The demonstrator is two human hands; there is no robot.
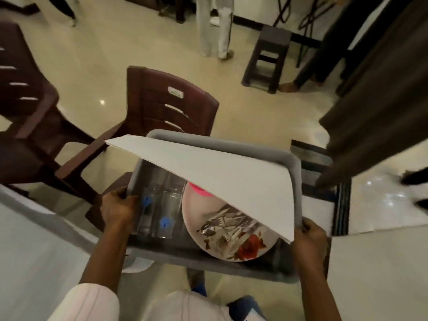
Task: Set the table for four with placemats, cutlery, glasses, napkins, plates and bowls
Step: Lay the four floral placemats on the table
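Both your left hand [118,209] and right hand [311,232] grip the grey tub [231,268] by its ends, its length crosswise before you, white table [34,246] leftward.

A grey tub [243,271] holds glasses [162,205], a plate [194,205], white placemats [220,177].

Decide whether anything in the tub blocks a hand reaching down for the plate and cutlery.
Yes. The stack of white placemats lies slanted across the grey tub, covering the far and right part of the plate and some cutlery. The glasses on the left are uncovered. The left hand and right hand both grip the tub's rim.
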